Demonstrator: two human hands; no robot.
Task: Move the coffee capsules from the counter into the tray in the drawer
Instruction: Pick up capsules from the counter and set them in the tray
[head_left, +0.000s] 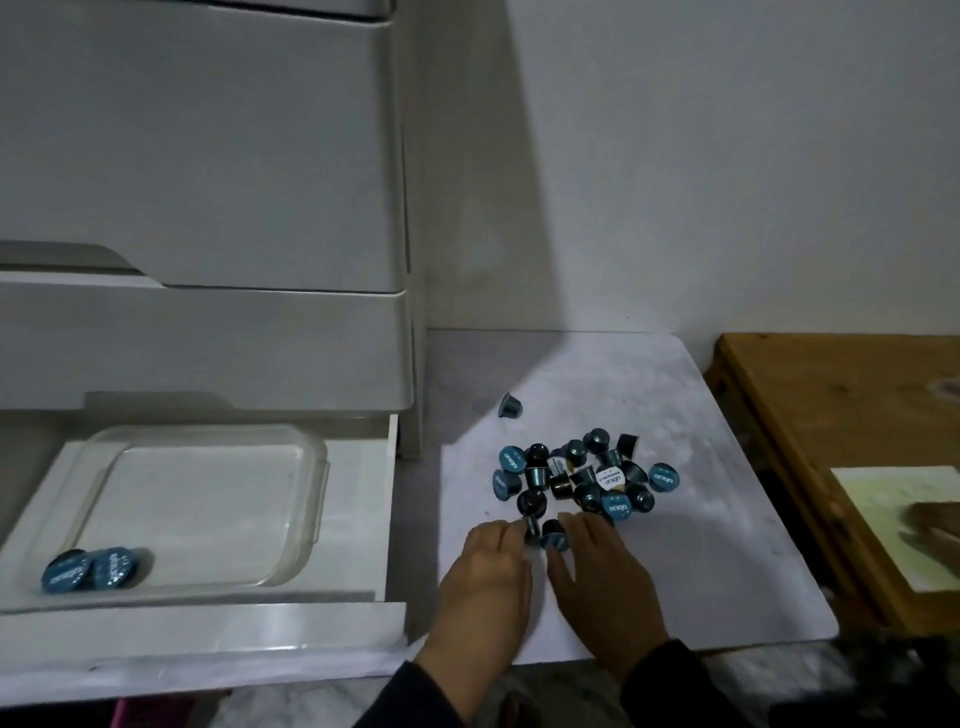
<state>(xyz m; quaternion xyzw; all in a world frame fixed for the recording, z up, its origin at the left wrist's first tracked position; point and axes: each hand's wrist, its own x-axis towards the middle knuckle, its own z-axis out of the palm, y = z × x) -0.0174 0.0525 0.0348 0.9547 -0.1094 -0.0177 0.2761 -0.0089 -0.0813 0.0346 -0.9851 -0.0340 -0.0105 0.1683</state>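
Observation:
A pile of several dark blue coffee capsules (587, 478) lies on the white counter (701, 545), with one stray capsule (509, 405) behind it. At the pile's near edge, my left hand (488, 566) pinches a dark capsule (532, 525) with its fingertips. Beside it, my right hand (597, 561) pinches a blue capsule (554, 538) between thumb and forefinger. The clear plastic tray (322, 467) sits in the open white drawer (208, 629) at the left. A few capsules (93, 569) lie in the tray's near left corner.
A tall white drawer unit (208, 182) rises above the open drawer. A wooden board (831, 415) with a pale sheet (883, 519) lies right of the counter, and something blurred, perhaps a hand (935, 525), rests on the sheet. A white wall stands behind.

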